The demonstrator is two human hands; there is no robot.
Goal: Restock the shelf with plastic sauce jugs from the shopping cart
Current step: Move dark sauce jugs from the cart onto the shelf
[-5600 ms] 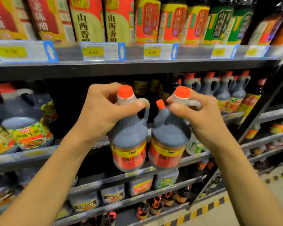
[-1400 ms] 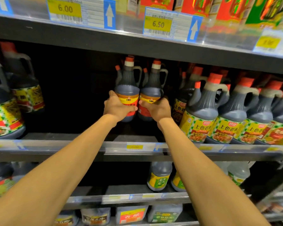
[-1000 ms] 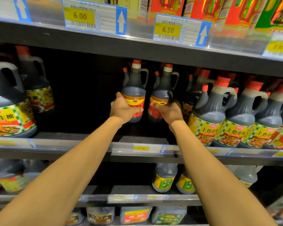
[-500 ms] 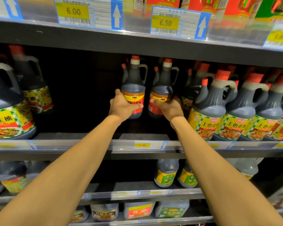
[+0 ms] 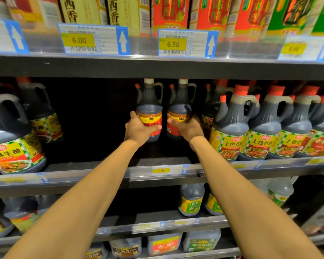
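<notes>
Dark sauce jugs [image 5: 149, 109] [image 5: 179, 107], one in each hand's [image 5: 138, 128] [image 5: 188, 128] curled grip

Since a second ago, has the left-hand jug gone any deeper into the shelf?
Cannot tell. The left hand grips its jug beside the right hand's jug, level with the neighbouring row of jugs as before; only the camera shifted.

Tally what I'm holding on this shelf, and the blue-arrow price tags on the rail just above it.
Sauce jugs held: 2, the left jug and the right jug
Blue-arrow price tags: 4
Total: 6
</notes>
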